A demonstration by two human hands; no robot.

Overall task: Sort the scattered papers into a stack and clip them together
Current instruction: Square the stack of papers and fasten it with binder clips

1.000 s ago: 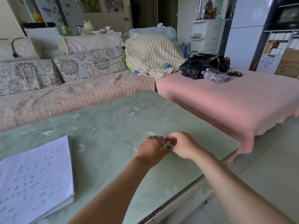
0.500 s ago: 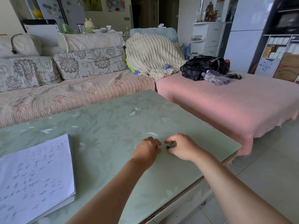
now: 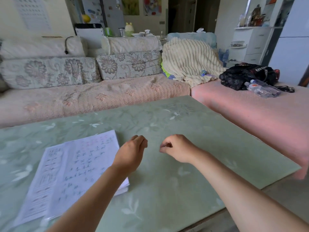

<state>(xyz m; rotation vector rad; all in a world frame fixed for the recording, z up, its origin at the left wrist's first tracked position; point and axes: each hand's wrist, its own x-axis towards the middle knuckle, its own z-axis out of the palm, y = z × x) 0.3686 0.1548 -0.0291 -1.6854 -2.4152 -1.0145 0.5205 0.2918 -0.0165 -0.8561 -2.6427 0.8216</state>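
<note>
Presently in hand: the clipping, by my reading. The papers (image 3: 71,173) lie gathered as one stack and no clip shows on them.
Right hand (image 3: 178,149): fingers curled, thumb and forefinger pinching a small glinting item, taken to be the clip (image 3: 165,146). Most of it is hidden.
Left hand (image 3: 132,151): back toward the camera, fingers curled with the tips drawn to the thumb. Nothing shows between them.
Position of hands: both over the worktop (image 3: 209,148) and apart from each other. The left is just beside the stack's far right corner, and its forearm crosses the near right corner.
Location of stack: left part of the worktop, lying flat and askew to the worktop's edge.
Appearance of stack: white sheets. The top one is covered in dark handwriting, with some pinkish marks toward the far edge and boxed entries down its left side. Several sheets' thickness shows at the near right corner. The edges look fairly even, though blur hides fine detail.
Method advised: lay the left hand flat on the stack close to the chosen corner so the sheets cannot fan. Open the clip fully with the right hand, slide it on until the paper seats deep in its mouth, then let go.
Risk: a shallow bite may catch only the upper sheets.
</note>
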